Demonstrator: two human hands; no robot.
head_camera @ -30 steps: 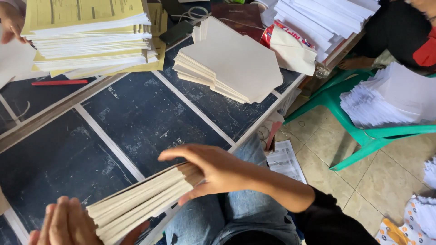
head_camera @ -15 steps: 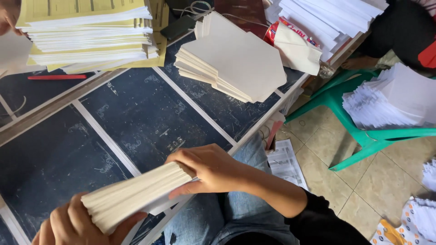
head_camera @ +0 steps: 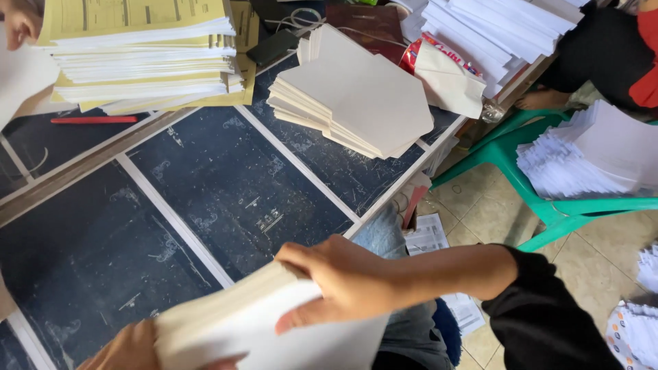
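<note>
I hold a thick stack of cream paper sheets point(head_camera: 233, 325) low in the head view, over the near edge of the dark table point(head_camera: 226, 199). My right hand point(head_camera: 339, 281) grips the stack's right end, fingers curled over its top. My left hand point(head_camera: 127, 349) supports the left end from below, only partly in view at the bottom edge. A second pile of cream sheets with cut corners point(head_camera: 353, 96) lies on the table farther back.
A tall pile of yellow and white printed sheets point(head_camera: 140, 51) stands at the back left beside a red pen point(head_camera: 92, 120). Another person's hand point(head_camera: 20, 24) shows at top left. White paper stacks point(head_camera: 589, 154) rest on a green plastic chair point(head_camera: 548, 205) at right.
The stack has risen toward the camera and tilted so its broad face shows. My right hand has slid over the top of its right end.
</note>
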